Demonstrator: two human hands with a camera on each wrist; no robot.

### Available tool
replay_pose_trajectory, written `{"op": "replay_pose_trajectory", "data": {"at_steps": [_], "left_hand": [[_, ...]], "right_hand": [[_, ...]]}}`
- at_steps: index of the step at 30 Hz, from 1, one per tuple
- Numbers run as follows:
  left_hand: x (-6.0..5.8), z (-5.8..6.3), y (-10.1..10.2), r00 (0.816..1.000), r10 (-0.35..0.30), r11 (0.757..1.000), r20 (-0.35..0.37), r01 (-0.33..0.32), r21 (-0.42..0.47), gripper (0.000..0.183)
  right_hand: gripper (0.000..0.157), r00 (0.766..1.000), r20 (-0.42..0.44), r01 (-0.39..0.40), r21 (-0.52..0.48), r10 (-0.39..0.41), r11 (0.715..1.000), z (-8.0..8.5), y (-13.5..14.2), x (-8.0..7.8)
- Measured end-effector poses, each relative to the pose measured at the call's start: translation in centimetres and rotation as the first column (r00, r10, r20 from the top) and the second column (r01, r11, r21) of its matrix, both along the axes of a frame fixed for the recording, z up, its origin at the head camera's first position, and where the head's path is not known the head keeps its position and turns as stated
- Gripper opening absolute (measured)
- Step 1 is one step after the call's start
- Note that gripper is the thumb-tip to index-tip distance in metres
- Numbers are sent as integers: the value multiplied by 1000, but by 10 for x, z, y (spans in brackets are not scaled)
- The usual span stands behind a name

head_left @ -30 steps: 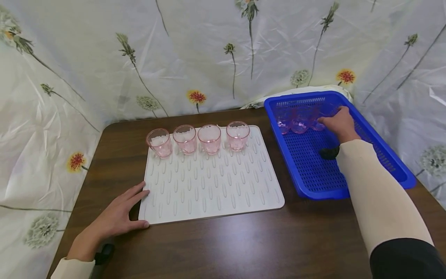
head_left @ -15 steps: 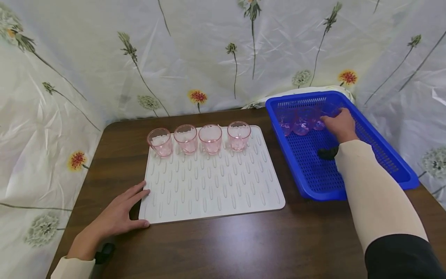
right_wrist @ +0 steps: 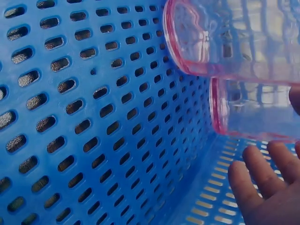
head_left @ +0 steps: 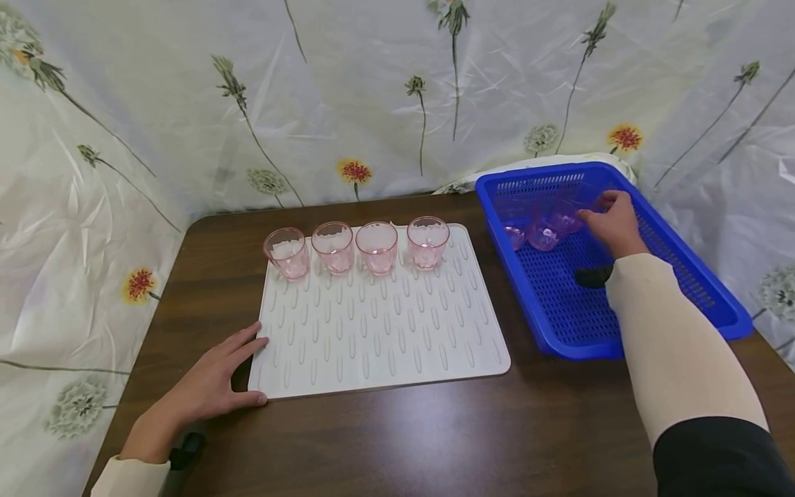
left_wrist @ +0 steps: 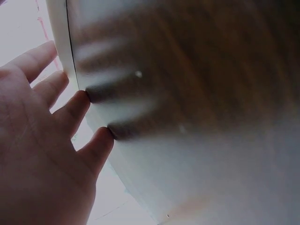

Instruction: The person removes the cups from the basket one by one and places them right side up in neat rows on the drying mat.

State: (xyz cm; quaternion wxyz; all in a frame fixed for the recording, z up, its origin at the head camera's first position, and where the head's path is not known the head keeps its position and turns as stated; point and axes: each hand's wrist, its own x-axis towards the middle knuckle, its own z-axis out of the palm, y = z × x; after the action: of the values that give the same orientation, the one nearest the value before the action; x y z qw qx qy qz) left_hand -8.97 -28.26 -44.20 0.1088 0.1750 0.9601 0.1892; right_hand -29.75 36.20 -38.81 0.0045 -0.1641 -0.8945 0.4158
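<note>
Inside the blue basket (head_left: 518, 293), my right hand (head_left: 615, 222) is among pink-tinted clear glasses (head_left: 543, 238). The right wrist view shows one glass (right_wrist: 258, 110) between my thumb and fingers (right_wrist: 255, 176), with a second glass (right_wrist: 225, 42) right against it. Their bases are partly out of that view. My left hand (head_left: 208, 386) lies spread at the near left corner of a white ribbed mat (head_left: 379, 338), fingertips on its edge. Along the mat's far side, several pink glasses (head_left: 377, 252) stand upright in a row, rims up.
The brown wooden table (head_left: 404, 442) carries the mat and, to its right, the basket. A dark band (head_left: 593, 277) shows beneath my right wrist. Flower-printed sheeting (head_left: 348, 103) hangs behind and at both sides.
The glasses in the basket have shifted and tilted, the nearer ones sliding slightly toward me. My right hand has drawn slightly right with its glass. The left hand has stayed put.
</note>
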Motion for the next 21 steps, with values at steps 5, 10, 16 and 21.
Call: {"op": "replay_pose_trajectory", "data": {"at_steps": [5, 10, 16, 21], "left_hand": [[0, 0, 0, 1000, -6, 1000, -8, 6, 2, 94], [-1, -1, -1, 1000, -9, 1000, -10, 9, 5, 94], [-1, -2, -1, 1000, -10, 1000, -12, 10, 7, 94], [-1, -1, -1, 1000, -8, 1000, -10, 8, 4, 94]], "right_hand": [[75, 1000, -16, -23, -39, 22, 999, -2, 4, -5], [79, 996, 1, -89, -17, 89, 996, -3, 11, -9], [79, 988, 35, -155, 29, 154, 988, -7, 18, -10], [84, 986, 53, -160, 1, 160, 987, -10, 20, -11]]}}
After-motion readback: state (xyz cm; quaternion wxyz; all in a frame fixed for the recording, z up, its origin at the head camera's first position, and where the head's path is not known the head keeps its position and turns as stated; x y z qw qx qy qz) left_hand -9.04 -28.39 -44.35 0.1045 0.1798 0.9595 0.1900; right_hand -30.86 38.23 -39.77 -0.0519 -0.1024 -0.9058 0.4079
